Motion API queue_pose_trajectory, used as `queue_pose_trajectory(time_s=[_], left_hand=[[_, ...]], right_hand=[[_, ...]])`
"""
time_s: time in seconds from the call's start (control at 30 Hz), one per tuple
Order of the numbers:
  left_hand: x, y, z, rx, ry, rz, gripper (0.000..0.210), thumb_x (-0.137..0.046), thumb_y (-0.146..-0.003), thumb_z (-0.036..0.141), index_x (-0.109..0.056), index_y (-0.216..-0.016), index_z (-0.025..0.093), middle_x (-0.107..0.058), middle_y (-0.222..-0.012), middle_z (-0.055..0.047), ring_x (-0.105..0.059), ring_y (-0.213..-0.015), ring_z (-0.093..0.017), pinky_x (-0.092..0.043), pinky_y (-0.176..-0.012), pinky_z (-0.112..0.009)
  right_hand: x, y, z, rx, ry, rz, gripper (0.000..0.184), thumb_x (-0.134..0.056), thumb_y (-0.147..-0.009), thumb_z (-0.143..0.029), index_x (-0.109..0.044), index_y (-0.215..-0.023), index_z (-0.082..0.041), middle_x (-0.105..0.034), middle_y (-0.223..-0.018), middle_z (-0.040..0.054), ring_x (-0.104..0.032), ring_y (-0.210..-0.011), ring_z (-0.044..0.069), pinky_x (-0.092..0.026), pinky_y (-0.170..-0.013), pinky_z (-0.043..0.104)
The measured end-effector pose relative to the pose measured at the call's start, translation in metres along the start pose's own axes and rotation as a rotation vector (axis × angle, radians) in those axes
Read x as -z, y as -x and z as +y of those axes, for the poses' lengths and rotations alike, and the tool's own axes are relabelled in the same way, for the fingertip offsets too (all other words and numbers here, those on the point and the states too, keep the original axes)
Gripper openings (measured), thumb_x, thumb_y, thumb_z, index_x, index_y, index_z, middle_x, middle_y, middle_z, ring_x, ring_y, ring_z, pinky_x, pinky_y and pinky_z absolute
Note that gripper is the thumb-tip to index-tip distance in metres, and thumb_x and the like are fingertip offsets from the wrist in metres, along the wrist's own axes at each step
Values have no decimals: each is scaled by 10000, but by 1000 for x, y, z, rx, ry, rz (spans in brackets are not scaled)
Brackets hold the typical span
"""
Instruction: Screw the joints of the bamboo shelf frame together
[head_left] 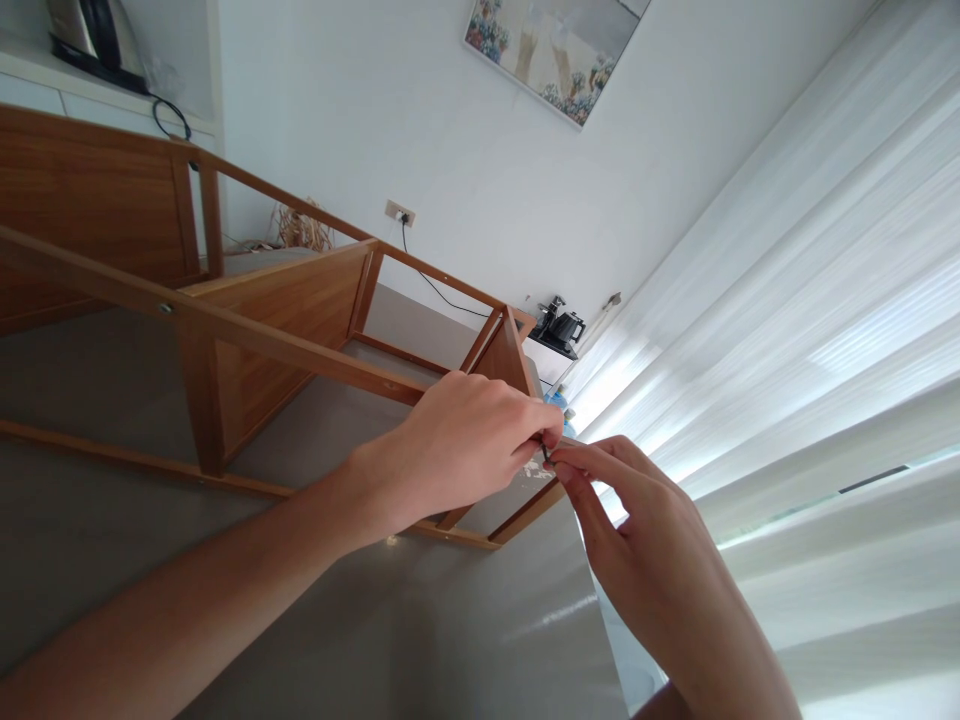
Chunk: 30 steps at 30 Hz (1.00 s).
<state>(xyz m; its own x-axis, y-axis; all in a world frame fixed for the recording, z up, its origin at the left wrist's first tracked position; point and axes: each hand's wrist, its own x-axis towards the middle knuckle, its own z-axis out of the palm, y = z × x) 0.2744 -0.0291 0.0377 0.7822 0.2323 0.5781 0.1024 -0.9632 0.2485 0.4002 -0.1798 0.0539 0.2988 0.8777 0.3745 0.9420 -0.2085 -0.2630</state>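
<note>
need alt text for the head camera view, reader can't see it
The right hand pinches a small dark item close against the curled left hand, by a panelled wooden frame. Pale curtains hang at picture right.

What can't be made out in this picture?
All in the head view:
Small dark piece where the left hand and right hand meet: too small, partly covered by them.
Wooden frame: cut off by the left edge, partly hidden behind the left hand.
Kettle: top cut off by the top edge.
Wall picture: likewise.
</note>
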Motion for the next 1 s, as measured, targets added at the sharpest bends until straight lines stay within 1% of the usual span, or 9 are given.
queue_pose_trajectory(time_s=[0.2,0.3,0.43,0.5,0.6,0.7,0.8,0.87,1.0], left_hand=[[-1,0,0,-5,-12,6,185,-487,-976,199,-655,-944,269,-749,-827,58,-704,-769,-157,-301,-566,-281],[0,0,0,-2,-19,-2,179,-490,-973,196,-653,-932,258,-746,-816,50,-705,-762,-155,-290,-554,-285],[0,0,0,-9,-28,5,191,-481,-974,190,-654,-937,260,-749,-823,52,-707,-766,-156,-282,-550,-288],[-1,1,0,-13,-19,12,199,-480,-972,185,-659,-942,269,-753,-836,59,-711,-790,-157,-291,-559,-286],[-1,1,0,-11,6,11,213,-480,-975,186,-669,-956,283,-758,-851,69,-712,-806,-150,-300,-570,-283],[-1,0,0,-5,10,10,210,-484,-973,192,-671,-950,284,-759,-855,68,-712,-806,-151,-295,-569,-285],[-1,0,0,5,-7,4,204,-484,-965,190,-662,-906,269,-752,-835,67,-703,-777,-151,-285,-559,-285],[0,0,0,10,-15,-3,205,-482,-959,187,-659,-895,267,-749,-825,70,-697,-757,-150,-277,-551,-285],[0,0,1,11,-15,-2,207,-492,-949,183,-666,-912,289,-756,-846,85,-705,-793,-156,-277,-559,-283]], right_hand=[[-1,-1,0,4,10,-1,267,-472,-1014,-321,-724,-1094,-292,-660,-955,43,-642,-819,184,-505,-665,305],[-2,-2,0,8,14,19,265,-462,-1016,-341,-715,-1069,-281,-665,-937,46,-641,-785,187,-500,-648,308],[0,-3,-2,12,23,53,227,-487,-1005,-367,-702,-1013,-294,-705,-978,24,-647,-762,183,-489,-640,299],[2,-2,-3,1,32,62,206,-507,-995,-376,-698,-978,-301,-728,-968,1,-641,-713,173,-479,-626,293],[3,0,-3,-35,44,70,195,-518,-988,-391,-698,-970,-318,-750,-898,-26,-603,-584,158,-452,-580,290],[1,0,-3,-41,37,-17,213,-477,-1000,-376,-681,-1005,-317,-752,-866,-33,-555,-490,142,-421,-530,282],[-1,-2,-4,-23,-14,-120,253,-397,-1023,-328,-647,-1022,-290,-742,-911,-18,-635,-594,146,-429,-546,261],[-2,-3,-5,-21,-48,-139,256,-382,-1025,-310,-636,-1012,-276,-735,-922,-11,-665,-664,144,-437,-564,248],[1,-4,-6,-16,-49,-116,230,-427,-1015,-301,-653,-973,-287,-729,-851,-35,-631,-628,134,-435,-584,243]])
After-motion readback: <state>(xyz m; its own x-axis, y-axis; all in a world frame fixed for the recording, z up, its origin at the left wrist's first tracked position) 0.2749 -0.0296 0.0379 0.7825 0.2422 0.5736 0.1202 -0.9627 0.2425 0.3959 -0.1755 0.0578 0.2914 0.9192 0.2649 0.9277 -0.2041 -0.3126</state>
